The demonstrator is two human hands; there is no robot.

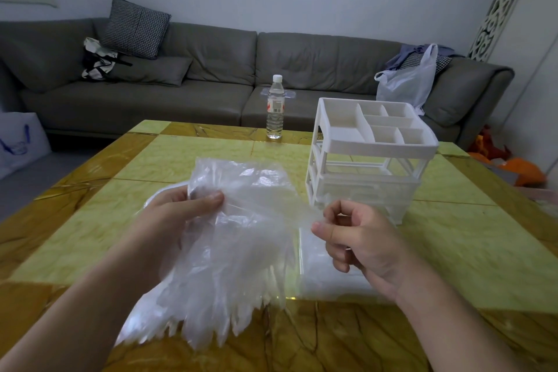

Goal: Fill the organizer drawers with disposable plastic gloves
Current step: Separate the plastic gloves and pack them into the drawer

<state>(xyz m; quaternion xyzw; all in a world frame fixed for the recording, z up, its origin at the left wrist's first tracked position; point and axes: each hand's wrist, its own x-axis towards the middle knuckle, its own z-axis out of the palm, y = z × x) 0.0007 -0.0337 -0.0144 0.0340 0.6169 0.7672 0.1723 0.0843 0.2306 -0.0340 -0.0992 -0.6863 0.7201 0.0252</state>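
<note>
Behind the yellow-tiled bench (169, 157): grey sofa (211, 69) with checked cushion (136, 27), tote bag (98, 59) and white plastic bag (407, 81). On the far bench edge, upright water bottle (275, 107). To the right, white organizer (368, 157) with divided top tray, its upper slot empty. Removed clear drawer (329, 275) flat on the bench below the right hand, partly hidden by it. Held above the bench, bunch of clear plastic gloves (238, 251), fingers dangling toward the camera. Left hand (178, 214) gripping the bunch's upper edge, thumb on top. Right hand (353, 235) curled, pinching a stretched corner of film between thumb and forefinger.
</note>
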